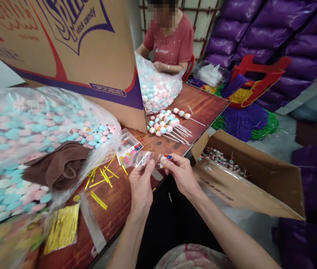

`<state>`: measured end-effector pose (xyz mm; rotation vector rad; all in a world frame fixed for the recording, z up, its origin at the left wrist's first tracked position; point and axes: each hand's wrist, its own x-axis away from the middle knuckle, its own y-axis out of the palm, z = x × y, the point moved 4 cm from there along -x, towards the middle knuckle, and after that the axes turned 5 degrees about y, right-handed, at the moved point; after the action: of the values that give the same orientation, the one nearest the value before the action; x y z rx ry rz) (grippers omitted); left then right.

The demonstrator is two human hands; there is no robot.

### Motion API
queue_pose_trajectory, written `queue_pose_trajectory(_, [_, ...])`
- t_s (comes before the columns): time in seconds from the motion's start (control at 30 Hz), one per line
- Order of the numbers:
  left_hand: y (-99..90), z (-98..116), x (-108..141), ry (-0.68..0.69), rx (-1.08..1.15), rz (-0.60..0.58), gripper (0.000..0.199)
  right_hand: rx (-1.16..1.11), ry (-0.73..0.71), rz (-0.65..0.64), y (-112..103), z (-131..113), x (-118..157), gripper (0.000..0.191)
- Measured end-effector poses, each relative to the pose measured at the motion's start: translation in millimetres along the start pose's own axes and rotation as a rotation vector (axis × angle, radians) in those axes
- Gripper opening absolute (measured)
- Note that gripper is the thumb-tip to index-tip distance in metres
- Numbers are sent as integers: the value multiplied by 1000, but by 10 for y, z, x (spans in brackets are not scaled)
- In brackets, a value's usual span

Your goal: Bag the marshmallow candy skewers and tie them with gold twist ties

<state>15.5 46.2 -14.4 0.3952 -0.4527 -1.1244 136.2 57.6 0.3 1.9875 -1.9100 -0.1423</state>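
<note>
Between my two hands is a small clear plastic bag (143, 159) with colourful print. My left hand (143, 183) pinches it between thumb and fingers. At the bag's other end, my right hand (181, 173) has its fingertips closed on the part with a blue and red mark. Just behind my left hand lie more printed bags (129, 144) on the table. Several candy skewers (165, 123) in pink, blue and white rest beyond my hands, their white sticks pointing right. Loose yellow twist ties (99, 200) are scattered left of my left hand.
A large carton (91, 74) stands on the brown table (203, 102). Big bags of candy (49, 119) fill the left side. A brown cloth (60, 164) and a pack of twist ties (62, 228) lie there. An open box (248, 186) sits right; a person (172, 45) sits opposite.
</note>
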Motion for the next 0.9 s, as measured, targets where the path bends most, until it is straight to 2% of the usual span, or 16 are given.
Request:
queue_pose_trajectory(0.07, [-28, -10, 12, 54, -35, 42, 30, 117, -64, 35, 11, -1, -5, 27])
queue_pose_trajectory(0.17, [-59, 2, 34, 69, -44, 96, 30, 212, -78, 60, 54, 54, -12, 39])
queue_pose_trajectory(0.3, [-106, 74, 41, -22, 48, 113, 28, 296, -89, 48, 119, 102, -26, 46])
queue_pose_trajectory(0.4, [-179, 140, 20, -64, 142, 186, 26, 393, -118, 37, 155, 96, -29, 46])
queue_pose_trajectory(0.53, [-239, 214, 1, 28, 136, 276, 28, 454, -132, 13, 186, 100, -43, 48])
queue_pose_trajectory(0.7, [-223, 216, 20, 43, 123, 208, 29, 545, -141, -37, 166, 41, -115, 49])
queue_pose_trajectory(0.8, [-278, 240, 9, 54, 132, 276, 30, 805, -265, -43, 123, -119, -223, 48])
queue_pose_trajectory(0.83, [-303, 253, -3, 57, 140, 310, 31, 929, -348, 11, 93, -200, -277, 47])
queue_pose_trajectory(0.9, [-351, 275, -34, 53, 155, 360, 33, 1185, -528, 205, 13, -370, -406, 38])
